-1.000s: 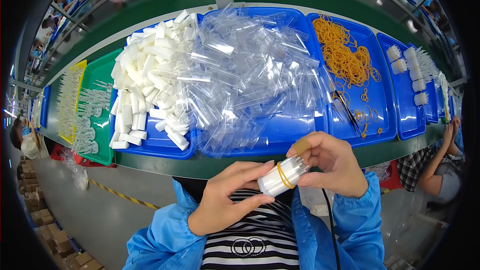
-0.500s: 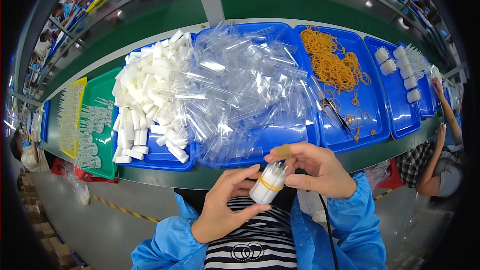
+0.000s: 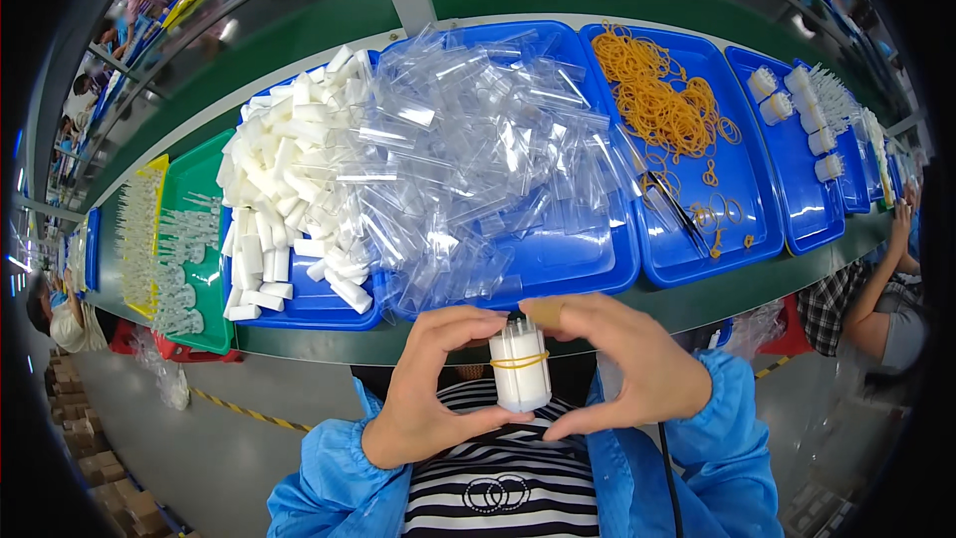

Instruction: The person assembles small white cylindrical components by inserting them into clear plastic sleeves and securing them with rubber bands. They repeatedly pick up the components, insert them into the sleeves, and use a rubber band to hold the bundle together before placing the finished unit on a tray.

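Closest to me, I see my left hand [image 3: 430, 394] and right hand [image 3: 619, 369] cupped toward each other, fingers curled, pinching a bundle of white tubes [image 3: 521, 374] between thumbs below and fingertips above. The bundle stands upright between my fingers, with a yellow rubber band [image 3: 519, 360] wrapped around its upper half. Both blue sleeves [image 3: 727, 448] frame a striped shirt [image 3: 503, 488] just under my fingers.

Just beyond my fingertips runs the green table edge [image 3: 329, 344]. Past that, directly ahead of my fingers, a blue tray [image 3: 573, 264] holds a heap of clear plastic sleeves [image 3: 478, 159]. Ahead and to the left of my left fingers lies a pile of white tubes [image 3: 289, 179]. Ahead and right of my right fingers, another blue tray [image 3: 742, 179] holds loose orange rubber bands [image 3: 662, 100]. Farther left, a green tray [image 3: 204, 239] carries small clear parts. Far right, another person's arm [image 3: 886, 279] reaches in.
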{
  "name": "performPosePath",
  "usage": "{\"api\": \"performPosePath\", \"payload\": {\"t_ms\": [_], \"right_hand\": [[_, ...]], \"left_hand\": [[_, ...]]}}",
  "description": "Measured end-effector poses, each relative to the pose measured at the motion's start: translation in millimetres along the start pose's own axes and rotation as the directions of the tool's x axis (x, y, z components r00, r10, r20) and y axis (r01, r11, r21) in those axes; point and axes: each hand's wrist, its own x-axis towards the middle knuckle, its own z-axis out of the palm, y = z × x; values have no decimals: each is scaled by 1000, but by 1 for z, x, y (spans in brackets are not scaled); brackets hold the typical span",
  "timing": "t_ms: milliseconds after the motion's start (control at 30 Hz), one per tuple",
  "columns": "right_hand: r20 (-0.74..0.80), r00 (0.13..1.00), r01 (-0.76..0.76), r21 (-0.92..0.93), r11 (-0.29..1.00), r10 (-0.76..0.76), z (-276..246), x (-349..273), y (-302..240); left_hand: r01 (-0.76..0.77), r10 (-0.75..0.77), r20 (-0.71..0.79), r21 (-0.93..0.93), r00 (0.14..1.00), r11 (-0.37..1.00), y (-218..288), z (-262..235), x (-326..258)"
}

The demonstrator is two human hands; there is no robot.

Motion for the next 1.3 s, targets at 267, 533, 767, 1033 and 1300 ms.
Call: {"api": "performPosePath", "payload": {"t_ms": [267,533,767,1033,1300], "right_hand": [[-102,982,138,-169,976,-157,8,-2,-1],[-13,995,-85,318,944,94,-1,-14,7],[-145,960,-189,297,936,240,-24,-31,9],[-949,260,-371,-271,888,-181,-185,-75,89],[-902,426,-675,-368,639,-69,-290,-93,189]], "left_hand": [[-136,136,-16,-24,991,990,-5,4,-1],[-229,247,-46,243,968,942,13,12,1],[-375,327,200,297,924,878,28,30,26],[-256,257,26,232,966,938,33,13,19],[-210,228,-36,273,973,939,40,13,15]]}}
